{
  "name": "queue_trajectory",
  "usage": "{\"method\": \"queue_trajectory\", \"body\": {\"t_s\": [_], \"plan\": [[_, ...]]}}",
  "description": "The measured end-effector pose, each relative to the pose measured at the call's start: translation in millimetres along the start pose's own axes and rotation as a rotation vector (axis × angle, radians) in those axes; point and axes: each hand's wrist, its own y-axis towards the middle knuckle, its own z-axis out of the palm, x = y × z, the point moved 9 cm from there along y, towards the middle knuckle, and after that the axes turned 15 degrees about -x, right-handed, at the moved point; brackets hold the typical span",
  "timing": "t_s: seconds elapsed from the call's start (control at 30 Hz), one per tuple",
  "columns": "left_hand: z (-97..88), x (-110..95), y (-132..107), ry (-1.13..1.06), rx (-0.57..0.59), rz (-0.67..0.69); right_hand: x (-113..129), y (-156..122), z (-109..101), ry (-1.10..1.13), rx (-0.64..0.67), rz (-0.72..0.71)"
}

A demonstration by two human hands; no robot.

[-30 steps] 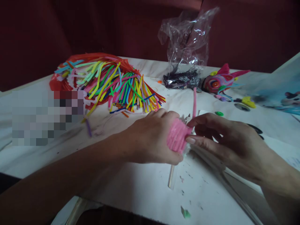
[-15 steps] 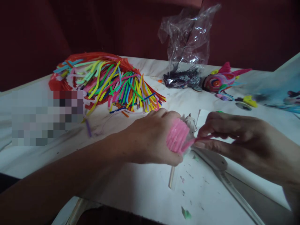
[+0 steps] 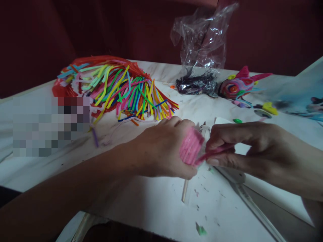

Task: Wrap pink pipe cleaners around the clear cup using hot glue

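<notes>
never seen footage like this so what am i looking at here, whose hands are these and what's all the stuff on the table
There is no machine: one camera sits on a person's head and looks down at their own bare hands. The left hand grips a fuzzy pink coil of wound pipe cleaner. The right hand pinches the loose pink pipe cleaner end coming off it. On the white table lie a heap of multicoloured pipe cleaners, a clear plastic bag with dark pieces and a small colourful pipe cleaner figure.
</notes>
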Motion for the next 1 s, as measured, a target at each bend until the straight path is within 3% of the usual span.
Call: {"method": "queue_trajectory", "body": {"t_s": [0.17,0.4,0.63,0.77,1.0], "plan": [[0.7,1.7,-0.6,0.005,0.020,-0.017,-4.0,-1.9,1.5,-0.025,-0.045,0.006],[0.8,1.3,0.9,0.016,0.007,0.012,2.3,2.4,9.4,0.079,0.051,-0.095],[-1.2,0.2,0.3,0.027,0.011,0.026,-1.9,3.2,10.7,0.051,0.104,-0.034],[-1.9,-1.5,0.6,0.003,0.069,-0.016,-2.5,2.5,13.6,0.028,0.149,-0.004],[-5.4,-4.9,2.6,-0.013,0.064,-0.010,7.2,9.1,11.6,-0.028,0.200,-0.046]]}}
